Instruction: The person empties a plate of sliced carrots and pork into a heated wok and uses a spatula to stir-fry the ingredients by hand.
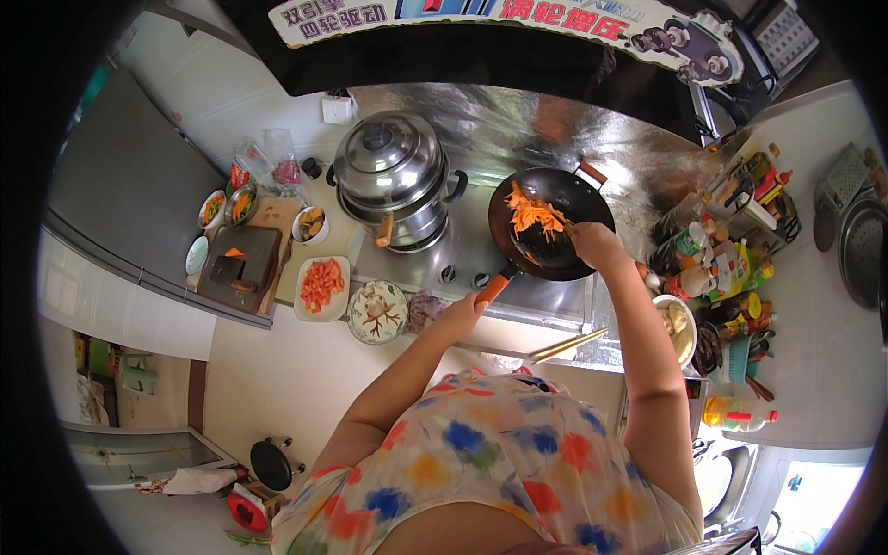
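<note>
My left hand (466, 318) is closed around the orange-brown handle of a dark wok (583, 201) on the stove (520, 305). Over the wok's right side is my right hand (598, 247), gripping a utensil, mostly hidden, whose tip reaches into shredded orange vegetable (531, 214), which looks like carrot. Left of the wok stands a lidded steel steamer pot (388, 163). A pair of chopsticks (569, 345) lies at the counter's front edge, below the stove knobs.
Left counter: a square dish of chopped tomato (322, 288), a patterned bowl (377, 312), a cleaver (229, 269) on a dark cutting board (260, 243), small bowls. Right: a white bowl of pale dough-like food (676, 329), bottles, an oil bottle (739, 414). A range hood (485, 66) overhangs the back.
</note>
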Tool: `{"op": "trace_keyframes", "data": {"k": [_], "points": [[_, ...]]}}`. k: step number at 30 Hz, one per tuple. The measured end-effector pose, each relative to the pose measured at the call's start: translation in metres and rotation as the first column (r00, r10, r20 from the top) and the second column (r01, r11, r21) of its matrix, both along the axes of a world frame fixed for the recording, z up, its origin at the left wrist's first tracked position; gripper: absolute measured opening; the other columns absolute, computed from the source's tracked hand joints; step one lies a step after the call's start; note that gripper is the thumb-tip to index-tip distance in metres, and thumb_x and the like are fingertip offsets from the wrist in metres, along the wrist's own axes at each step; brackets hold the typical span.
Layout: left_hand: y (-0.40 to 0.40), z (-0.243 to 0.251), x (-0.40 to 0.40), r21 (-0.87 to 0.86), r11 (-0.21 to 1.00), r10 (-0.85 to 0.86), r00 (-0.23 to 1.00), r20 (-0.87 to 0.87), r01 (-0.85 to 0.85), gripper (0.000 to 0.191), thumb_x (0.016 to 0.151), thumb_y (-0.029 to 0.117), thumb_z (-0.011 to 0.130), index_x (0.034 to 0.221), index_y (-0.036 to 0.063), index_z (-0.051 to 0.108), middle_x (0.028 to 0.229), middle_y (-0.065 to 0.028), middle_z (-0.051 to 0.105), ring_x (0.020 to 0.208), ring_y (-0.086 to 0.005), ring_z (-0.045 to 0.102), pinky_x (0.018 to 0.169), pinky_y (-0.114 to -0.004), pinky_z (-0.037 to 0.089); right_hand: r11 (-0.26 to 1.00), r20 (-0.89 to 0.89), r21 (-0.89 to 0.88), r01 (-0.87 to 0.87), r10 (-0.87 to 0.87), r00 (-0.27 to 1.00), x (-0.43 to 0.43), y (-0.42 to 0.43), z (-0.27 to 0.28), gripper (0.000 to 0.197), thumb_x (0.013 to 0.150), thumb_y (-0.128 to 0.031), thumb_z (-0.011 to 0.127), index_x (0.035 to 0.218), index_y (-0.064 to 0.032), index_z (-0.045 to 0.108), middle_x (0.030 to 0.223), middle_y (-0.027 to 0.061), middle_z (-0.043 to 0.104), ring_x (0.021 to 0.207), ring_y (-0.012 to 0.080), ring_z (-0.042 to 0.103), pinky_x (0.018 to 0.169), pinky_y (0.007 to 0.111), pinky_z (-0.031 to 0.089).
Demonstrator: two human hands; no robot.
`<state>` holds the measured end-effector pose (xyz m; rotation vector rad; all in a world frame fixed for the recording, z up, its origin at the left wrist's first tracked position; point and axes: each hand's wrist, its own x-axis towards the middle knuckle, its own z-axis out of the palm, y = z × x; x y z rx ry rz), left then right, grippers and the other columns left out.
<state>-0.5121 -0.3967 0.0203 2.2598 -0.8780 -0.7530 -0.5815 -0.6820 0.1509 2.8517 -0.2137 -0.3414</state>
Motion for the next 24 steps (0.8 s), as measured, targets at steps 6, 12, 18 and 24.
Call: {"op": "trace_keyframes", "data": {"k": [6, 12, 18, 24], "points": [[-0.002, 0.014, -0.002, 0.048, 0.999, -0.011, 0.999, -0.032, 0.013, 0.038, 0.09, 0.036, 0.038, 0.104, 0.0012, 0.045, 0.088, -0.0238, 0.059, 0.085, -0.0409, 0.056, 0.073, -0.048, 0.043, 0.965, 0.041, 0.206, 0.159, -0.171, 0.984, -0.03, 0.024, 0.032, 0.023, 0.083, -0.018, 0.048, 0.102, -0.0171, 0.061, 0.09, 0.007, 0.064, 0.083, 0.0239, 0.063, 0.068, 0.035, 0.052], [-0.003, 0.007, 0.0, 0.041, 0.999, 0.014, 0.999, -0.03, -0.012, 0.038, 0.09, 0.037, 0.04, 0.103, 0.0014, 0.047, 0.079, -0.0187, 0.059, 0.074, -0.0343, 0.058, 0.066, -0.043, 0.043, 0.911, 0.041, 0.321, 0.257, -0.285, 0.958, -0.068, 0.02, 0.046, 0.027, 0.079, -0.019, 0.05, 0.104, -0.0233, 0.062, 0.088, 0.0102, 0.064, 0.08, 0.0277, 0.061, 0.07, 0.039, 0.05], [-0.001, 0.003, 0.0, 0.045, 0.999, 0.014, 0.999, -0.034, -0.012, 0.038, 0.091, 0.037, 0.04, 0.104, 0.0015, 0.047, 0.078, -0.0184, 0.059, 0.073, -0.0341, 0.058, 0.066, -0.042, 0.043, 0.93, 0.078, 0.208, 0.304, -0.326, 0.942, -0.108, 0.032, 0.094, 0.024, 0.08, -0.019, 0.051, 0.1, -0.024, 0.064, 0.083, 0.0075, 0.064, 0.074, 0.0264, 0.061, 0.063, 0.037, 0.049], [-0.001, 0.009, -0.002, 0.028, 1.0, 0.016, 1.0, -0.019, -0.015, 0.036, 0.09, 0.036, 0.041, 0.1, 0.0018, 0.047, 0.071, -0.0156, 0.058, 0.067, -0.032, 0.058, 0.062, -0.042, 0.043, 0.918, 0.061, 0.252, 0.306, -0.33, 0.942, -0.138, 0.037, 0.086, 0.022, 0.08, -0.021, 0.053, 0.099, -0.023, 0.063, 0.077, 0.0097, 0.063, 0.074, 0.0277, 0.062, 0.065, 0.039, 0.048]]}}
